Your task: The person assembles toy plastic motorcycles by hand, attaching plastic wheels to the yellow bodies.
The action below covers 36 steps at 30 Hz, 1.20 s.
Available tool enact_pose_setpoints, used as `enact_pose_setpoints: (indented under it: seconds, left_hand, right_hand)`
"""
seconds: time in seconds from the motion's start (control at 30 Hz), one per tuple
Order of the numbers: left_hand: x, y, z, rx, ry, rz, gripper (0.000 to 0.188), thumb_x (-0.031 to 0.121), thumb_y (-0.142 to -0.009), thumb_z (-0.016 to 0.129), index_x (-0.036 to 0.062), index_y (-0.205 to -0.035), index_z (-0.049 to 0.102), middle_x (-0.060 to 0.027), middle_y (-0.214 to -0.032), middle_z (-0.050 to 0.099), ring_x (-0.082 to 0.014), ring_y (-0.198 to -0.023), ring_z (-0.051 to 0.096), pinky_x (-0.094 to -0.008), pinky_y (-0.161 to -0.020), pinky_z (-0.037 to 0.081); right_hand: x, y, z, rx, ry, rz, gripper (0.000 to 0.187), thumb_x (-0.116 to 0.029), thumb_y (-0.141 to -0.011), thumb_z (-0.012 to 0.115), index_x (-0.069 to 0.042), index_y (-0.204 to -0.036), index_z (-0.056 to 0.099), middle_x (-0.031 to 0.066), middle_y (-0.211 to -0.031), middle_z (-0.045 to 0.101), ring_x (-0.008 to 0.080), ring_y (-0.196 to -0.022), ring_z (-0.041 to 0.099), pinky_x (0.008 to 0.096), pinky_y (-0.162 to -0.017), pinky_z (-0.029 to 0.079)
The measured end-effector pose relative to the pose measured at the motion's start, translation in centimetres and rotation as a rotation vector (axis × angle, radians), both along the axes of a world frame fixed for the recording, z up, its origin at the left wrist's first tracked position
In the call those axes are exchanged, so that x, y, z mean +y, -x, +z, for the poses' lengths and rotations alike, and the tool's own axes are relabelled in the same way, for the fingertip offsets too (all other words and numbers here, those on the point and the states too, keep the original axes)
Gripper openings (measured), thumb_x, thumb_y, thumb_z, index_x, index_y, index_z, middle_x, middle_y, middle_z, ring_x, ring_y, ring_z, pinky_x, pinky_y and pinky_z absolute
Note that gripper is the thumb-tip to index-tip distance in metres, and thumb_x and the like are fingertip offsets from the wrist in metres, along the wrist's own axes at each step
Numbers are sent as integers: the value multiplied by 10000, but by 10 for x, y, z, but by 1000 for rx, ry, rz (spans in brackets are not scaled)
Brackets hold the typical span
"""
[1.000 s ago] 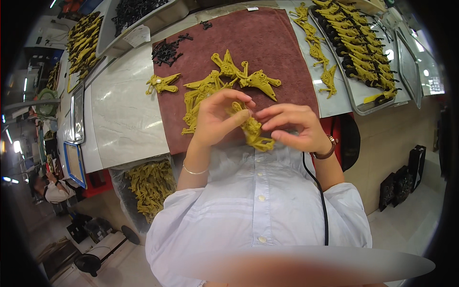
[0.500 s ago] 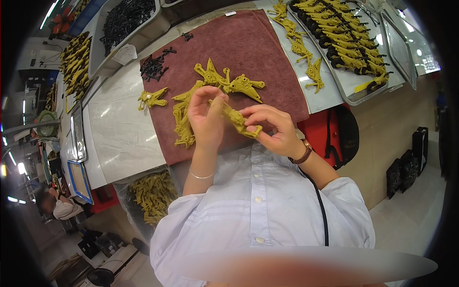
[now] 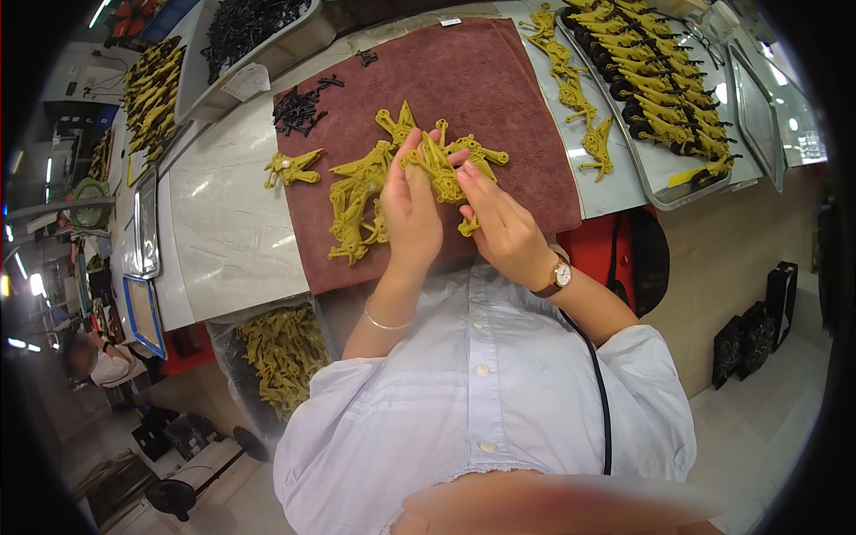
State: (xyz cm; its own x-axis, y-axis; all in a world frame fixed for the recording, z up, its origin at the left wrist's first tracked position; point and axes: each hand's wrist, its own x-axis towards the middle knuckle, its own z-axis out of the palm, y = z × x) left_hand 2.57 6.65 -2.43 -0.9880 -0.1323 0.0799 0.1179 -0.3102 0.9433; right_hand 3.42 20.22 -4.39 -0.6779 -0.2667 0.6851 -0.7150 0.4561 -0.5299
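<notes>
Yellow moulded part (image 3: 437,169) between the two hands, above the towel. Left hand (image 3: 413,212) grips its left side, right hand (image 3: 508,230) its right; some finger contact hidden. Best, I'd judge: left steadies, right turns gently, sparing thin arms. Left of grip, loose yellow pieces (image 3: 355,198); farther up-left, black parts (image 3: 300,111); well right, metal tray (image 3: 664,204).

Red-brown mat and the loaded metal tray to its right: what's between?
A straggling line of yellow parts on the pale tabletop, seen in the head view.

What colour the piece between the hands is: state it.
The piece is olive-yellow; head view.
</notes>
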Motion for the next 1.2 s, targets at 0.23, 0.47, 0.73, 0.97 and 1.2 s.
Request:
enact_pose_setpoints:
  seconds: [0.23,0.47,0.73,0.97,1.2]
  left_hand:
    - [6,28,-5,8,19,35,343,137,-1039,375,-65,-1309,442,-115,-1179,598,-137,-1019,601,-280,-872,499]
    - [-35,188,-39,-280,-610,-283,169,81,-998,450,31,-1157,481,-131,-1109,564,-262,-970,612,-475,-859,538]
    - [32,237,-49,-349,-87,150,207,-89,-885,523,-113,-1088,489,-229,-1067,593,-314,-1000,636,-465,-950,548]
    - [4,217,-43,-336,633,187,340,123,-860,685,-83,-1093,548,-215,-1105,615,-272,-1002,643,-328,-848,542]
    - [-43,119,28,217,1071,-381,494,224,-817,735,5,-1225,563,-149,-1177,622,-266,-1044,629,-331,-862,508]
  right_hand:
    - [22,30,4,-300,312,-144,314,-96,-996,485,48,-1265,556,210,-1012,685,304,-851,708,310,-772,541]
    - [94,89,-12,-18,-188,-527,414,-48,-906,572,-126,-1313,578,191,-1234,557,341,-1067,576,386,-879,485]
    - [111,101,-29,-80,-460,-533,452,-12,-813,573,-98,-1254,621,214,-1279,504,377,-1191,480,427,-996,412]
    - [87,93,-5,-42,-435,-438,421,-54,-795,588,-70,-1214,630,183,-1290,517,361,-1214,483,397,-1016,402]
    - [36,65,1,-333,-237,216,534,-188,-783,715,-62,-1275,549,138,-1097,607,329,-990,580,408,-861,468]
